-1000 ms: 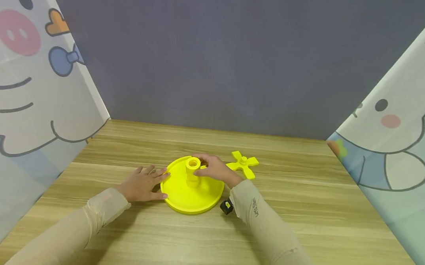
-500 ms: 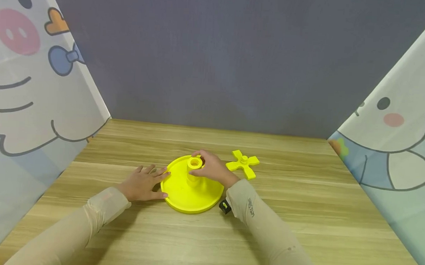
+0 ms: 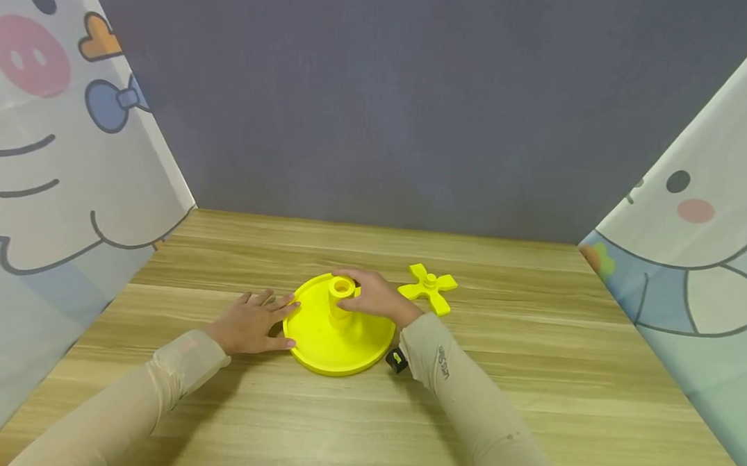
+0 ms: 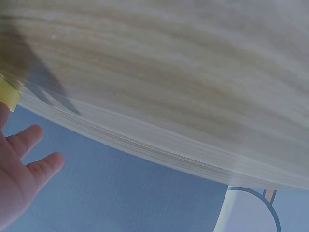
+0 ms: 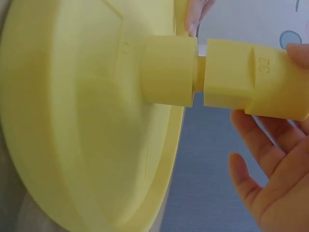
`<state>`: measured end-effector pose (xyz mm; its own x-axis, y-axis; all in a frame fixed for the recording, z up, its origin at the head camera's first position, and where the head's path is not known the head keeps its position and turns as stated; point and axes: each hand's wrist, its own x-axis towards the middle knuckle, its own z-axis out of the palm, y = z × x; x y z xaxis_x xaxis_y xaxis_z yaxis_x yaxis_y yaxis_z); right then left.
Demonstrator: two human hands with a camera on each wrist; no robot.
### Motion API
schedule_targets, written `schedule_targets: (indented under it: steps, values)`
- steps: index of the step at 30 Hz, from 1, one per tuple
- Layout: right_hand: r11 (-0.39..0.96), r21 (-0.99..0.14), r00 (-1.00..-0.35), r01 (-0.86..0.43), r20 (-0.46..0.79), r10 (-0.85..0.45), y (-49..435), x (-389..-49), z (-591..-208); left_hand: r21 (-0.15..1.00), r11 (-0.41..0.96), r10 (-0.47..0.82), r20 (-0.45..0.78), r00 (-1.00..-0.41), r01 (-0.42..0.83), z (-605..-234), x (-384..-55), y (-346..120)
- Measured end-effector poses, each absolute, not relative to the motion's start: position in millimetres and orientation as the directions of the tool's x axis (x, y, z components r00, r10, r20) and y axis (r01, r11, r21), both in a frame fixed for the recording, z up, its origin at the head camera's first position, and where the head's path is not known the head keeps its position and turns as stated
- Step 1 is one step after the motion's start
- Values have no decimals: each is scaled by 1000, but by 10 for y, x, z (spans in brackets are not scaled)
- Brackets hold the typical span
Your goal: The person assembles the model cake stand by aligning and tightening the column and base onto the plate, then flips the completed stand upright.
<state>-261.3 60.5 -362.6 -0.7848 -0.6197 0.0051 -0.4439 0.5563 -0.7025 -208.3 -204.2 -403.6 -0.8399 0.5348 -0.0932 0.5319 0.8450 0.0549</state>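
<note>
While my left fingers (image 3: 284,312) lie spread at the edge of the yellow dish (image 3: 368,344), my right fingers (image 5: 258,137) grip the near-upright yellow tube (image 5: 231,75), its long axis almost in line with the central post (image 5: 169,70) just below.

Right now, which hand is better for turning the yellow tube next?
Probably the right hand: it holds the yellow tube near its top. The left hand touches the rim of the round base, away from the tube, so it seems better for steadying.
</note>
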Motion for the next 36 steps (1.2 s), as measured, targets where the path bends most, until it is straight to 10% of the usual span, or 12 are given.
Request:
schedule_targets:
  steps: [11,22,36]
  values:
    - [654,-531,-798,-538,72,-598,547,-2586,-3607,53,842,540,-87,-837,537,-4030,-2079,-2042]
    - [470,-745,-719,-474,20,-695,669,-2666,-3597,61,837,547,-81,-833,544,-4025,-2079,-2046]
    - [572,-707,-836,-415,47,-547,583,-2594,-3642,51,838,546,-73,-834,544,-4064,-2108,-2062]
